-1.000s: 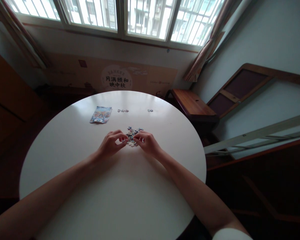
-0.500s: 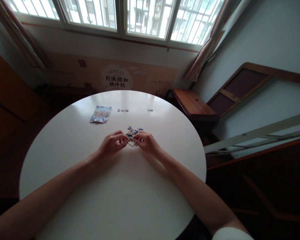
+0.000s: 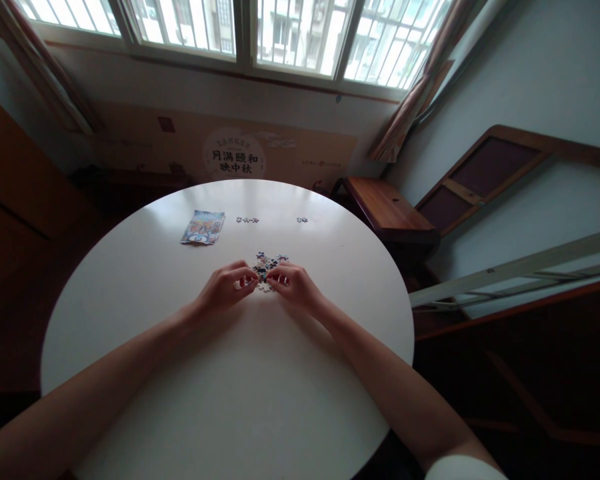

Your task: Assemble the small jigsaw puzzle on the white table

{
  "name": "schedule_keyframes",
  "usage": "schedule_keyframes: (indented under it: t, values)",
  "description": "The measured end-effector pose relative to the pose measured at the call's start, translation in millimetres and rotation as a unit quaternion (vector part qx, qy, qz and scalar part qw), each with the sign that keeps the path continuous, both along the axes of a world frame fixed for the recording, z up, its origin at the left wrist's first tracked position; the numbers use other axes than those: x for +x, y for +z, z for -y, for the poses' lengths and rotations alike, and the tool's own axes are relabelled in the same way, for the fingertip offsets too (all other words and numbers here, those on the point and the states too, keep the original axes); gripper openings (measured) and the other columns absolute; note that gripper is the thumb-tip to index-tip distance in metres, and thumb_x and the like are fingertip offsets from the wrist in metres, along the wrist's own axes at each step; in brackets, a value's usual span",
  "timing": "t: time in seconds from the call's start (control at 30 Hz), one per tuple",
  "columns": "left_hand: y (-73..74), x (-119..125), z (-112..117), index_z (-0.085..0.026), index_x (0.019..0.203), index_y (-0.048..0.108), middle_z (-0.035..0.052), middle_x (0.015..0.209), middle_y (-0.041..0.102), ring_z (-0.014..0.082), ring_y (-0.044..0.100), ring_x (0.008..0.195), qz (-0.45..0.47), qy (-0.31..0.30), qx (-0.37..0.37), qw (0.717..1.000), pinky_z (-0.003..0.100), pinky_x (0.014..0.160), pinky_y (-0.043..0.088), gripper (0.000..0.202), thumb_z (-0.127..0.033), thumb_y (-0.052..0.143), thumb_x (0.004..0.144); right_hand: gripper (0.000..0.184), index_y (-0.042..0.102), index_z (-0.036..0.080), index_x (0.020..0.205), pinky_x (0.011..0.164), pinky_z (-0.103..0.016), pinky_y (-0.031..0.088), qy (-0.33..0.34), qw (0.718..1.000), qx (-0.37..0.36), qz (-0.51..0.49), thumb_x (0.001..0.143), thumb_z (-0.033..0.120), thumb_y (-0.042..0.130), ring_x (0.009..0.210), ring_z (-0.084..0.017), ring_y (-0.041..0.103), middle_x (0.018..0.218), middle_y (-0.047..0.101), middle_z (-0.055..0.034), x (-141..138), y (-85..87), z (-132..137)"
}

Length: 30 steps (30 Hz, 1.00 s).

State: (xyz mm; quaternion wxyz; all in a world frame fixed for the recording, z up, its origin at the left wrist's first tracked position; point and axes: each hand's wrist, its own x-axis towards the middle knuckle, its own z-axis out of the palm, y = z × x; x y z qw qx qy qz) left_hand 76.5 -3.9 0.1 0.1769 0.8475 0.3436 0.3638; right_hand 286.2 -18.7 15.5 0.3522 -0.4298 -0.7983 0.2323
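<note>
A small pile of jigsaw puzzle pieces [image 3: 269, 261] lies near the middle of the round white table [image 3: 230, 373]. My left hand [image 3: 226, 288] rests at the pile's near left edge, fingers curled and pinched on a puzzle piece. My right hand [image 3: 294, 285] is at the pile's near right edge, fingers likewise pinched on pieces. The fingertips of both hands nearly meet over the near side of the pile and hide part of it.
A colourful printed packet [image 3: 203, 227] lies on the far left of the table. A few loose puzzle pieces [image 3: 247, 219] and another piece [image 3: 302, 219] sit near the far edge. A wooden bench [image 3: 385, 212] stands to the right, windows behind.
The hands have stayed at the pile; the fingertips have closed a little nearer to each other. The view has shifted slightly.
</note>
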Motion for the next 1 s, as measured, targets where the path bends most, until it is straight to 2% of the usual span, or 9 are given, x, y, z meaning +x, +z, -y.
schedule_keyframes:
  t: [0.37,0.7,1.0]
  values:
    - [-2.9,-1.8,-1.3,-0.017,0.085,0.067,0.0029,0.079,0.061,0.0084,0.057,0.061,-0.002,-0.021,-0.010,1.000,0.020,0.060,0.047,0.010,-0.020,0.059,0.083,0.009,0.069,0.015,0.081,0.065,-0.021,0.041,0.018,1.000,0.004,0.004,0.080,0.012,0.061,0.066,-0.010,0.053,0.073,0.059,-0.0009,0.1,0.4,-0.3]
    - [-0.6,-0.6,-0.3,-0.017,0.083,0.068,0.0022,0.077,0.062,0.0080,0.056,0.058,-0.005,0.012,-0.003,1.000,0.020,0.058,0.047,0.009,-0.021,0.060,0.082,0.007,0.068,0.015,0.083,0.064,-0.021,0.041,-0.010,1.000,-0.002,-0.003,0.082,0.016,0.061,0.064,-0.009,0.054,0.076,0.061,-0.0017,0.5,3.9,1.3]
    - [-2.9,-1.6,-1.5,-0.017,0.084,0.068,0.0020,0.078,0.061,0.0079,0.057,0.059,-0.007,-0.008,-0.006,1.000,0.020,0.060,0.046,0.009,-0.019,0.060,0.082,0.007,0.068,0.016,0.079,0.065,-0.021,0.042,0.010,1.000,0.003,-0.009,0.080,0.012,0.062,0.065,-0.009,0.053,0.073,0.059,-0.0006,-0.5,2.5,0.9]
